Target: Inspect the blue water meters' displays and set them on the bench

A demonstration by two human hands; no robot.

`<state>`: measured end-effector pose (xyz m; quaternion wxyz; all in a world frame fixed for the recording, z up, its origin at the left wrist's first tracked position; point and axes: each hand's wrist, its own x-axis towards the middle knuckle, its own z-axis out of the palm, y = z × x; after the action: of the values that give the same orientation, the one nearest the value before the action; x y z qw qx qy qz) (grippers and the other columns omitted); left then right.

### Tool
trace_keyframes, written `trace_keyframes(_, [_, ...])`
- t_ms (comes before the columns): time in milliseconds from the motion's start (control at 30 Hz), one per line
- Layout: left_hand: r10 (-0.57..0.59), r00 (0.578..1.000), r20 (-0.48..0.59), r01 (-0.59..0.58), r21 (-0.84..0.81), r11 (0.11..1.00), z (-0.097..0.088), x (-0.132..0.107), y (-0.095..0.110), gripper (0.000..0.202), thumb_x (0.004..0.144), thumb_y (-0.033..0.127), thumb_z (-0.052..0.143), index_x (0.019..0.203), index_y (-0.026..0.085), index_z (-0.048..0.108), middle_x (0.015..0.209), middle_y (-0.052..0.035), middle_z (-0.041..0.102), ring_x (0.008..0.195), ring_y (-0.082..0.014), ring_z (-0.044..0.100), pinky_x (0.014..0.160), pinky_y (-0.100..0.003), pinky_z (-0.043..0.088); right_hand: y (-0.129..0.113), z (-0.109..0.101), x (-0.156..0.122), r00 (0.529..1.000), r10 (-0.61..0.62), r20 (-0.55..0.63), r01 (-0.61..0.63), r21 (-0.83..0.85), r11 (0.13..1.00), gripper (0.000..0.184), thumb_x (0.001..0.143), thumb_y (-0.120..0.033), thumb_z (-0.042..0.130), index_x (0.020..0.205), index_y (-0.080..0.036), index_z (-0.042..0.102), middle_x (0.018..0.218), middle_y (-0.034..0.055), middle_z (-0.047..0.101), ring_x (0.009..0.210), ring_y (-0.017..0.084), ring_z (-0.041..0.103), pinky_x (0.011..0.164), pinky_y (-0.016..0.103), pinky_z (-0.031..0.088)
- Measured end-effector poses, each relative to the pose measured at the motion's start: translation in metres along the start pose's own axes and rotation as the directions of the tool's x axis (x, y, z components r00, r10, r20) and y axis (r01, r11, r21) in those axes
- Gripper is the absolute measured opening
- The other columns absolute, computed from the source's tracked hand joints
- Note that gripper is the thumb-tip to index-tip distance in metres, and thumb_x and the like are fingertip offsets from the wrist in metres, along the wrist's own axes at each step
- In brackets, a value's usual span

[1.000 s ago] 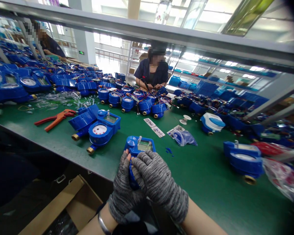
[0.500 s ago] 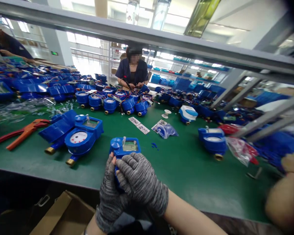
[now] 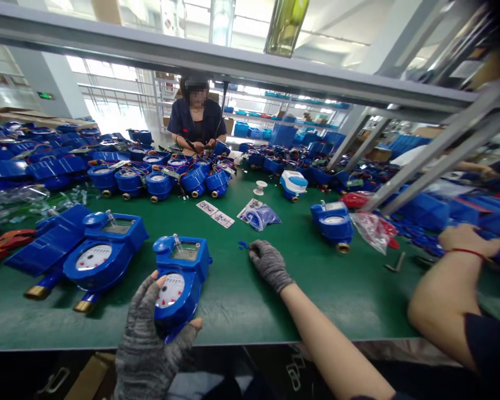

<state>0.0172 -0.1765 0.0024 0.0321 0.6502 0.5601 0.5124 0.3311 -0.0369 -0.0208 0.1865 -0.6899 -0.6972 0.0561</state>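
One blue meter point(image 3: 183, 282) is at the near edge of the table point(image 3: 329, 300), your left hand point(image 3: 150, 333) grasping its lower end between fingers and thumb. To the meter's right, your right hand point(image 3: 271, 266) curls beside small blue pieces point(image 3: 243, 244); I cannot tell whether it pinches one. Left of the meter sits a similar meter point(image 3: 108, 250); beyond it lies a printed strip point(image 3: 215, 214).

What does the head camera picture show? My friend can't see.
A gloved left hand holds a blue meter at a green table. The gloved right hand is near tiny blue pieces. Farther back are more blue meters and a co-worker.
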Motion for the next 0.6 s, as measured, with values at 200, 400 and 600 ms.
trace_keyframes(200, [0.154, 0.985, 0.075, -0.158, 0.048, 0.986, 0.001, 0.007, -0.006, 0.054, 0.078, 0.032, 0.073, 0.128, 0.026, 0.055, 0.138, -0.0134, 0.053, 0.12, -0.0322, 0.059, 0.095, -0.052, 0.056, -0.011, -0.007, -0.007, 0.997, -0.009, 0.08, 0.011, -0.031, 0.999, 0.015, 0.092, -0.022, 0.054, 0.093, -0.016, 0.068, 0.093, 0.0072, 0.067, 0.085, 0.017, 0.06, 0.076, 0.024, 0.042])
trace_keyframes(400, [0.29, 0.908, 0.301, -0.251, -0.163, 0.954, -0.011, 0.028, -0.023, 0.059, 0.077, 0.018, 0.071, 0.133, 0.029, 0.051, 0.145, -0.0106, 0.049, 0.132, -0.0306, 0.051, 0.101, -0.049, 0.054, -0.009, -0.004, -0.045, 0.989, -0.143, 0.044, 0.149, -0.223, 0.963, 0.022, 0.095, -0.018, 0.049, 0.092, -0.017, 0.071, 0.091, 0.0105, 0.066, 0.085, 0.021, 0.059, 0.078, 0.029, 0.041])
trace_keyframes(600, [0.219, 0.966, 0.135, -0.22, -0.009, 0.976, 0.004, 0.026, -0.009, 0.051, 0.076, 0.03, 0.076, 0.123, 0.025, 0.057, 0.137, -0.0112, 0.055, 0.13, -0.0316, 0.052, 0.104, -0.056, 0.049, -0.012, -0.003, -0.049, 0.991, -0.131, 0.018, 0.132, -0.226, 0.965, 0.021, 0.094, -0.017, 0.051, 0.092, -0.016, 0.072, 0.091, 0.0103, 0.065, 0.084, 0.021, 0.057, 0.076, 0.028, 0.041])
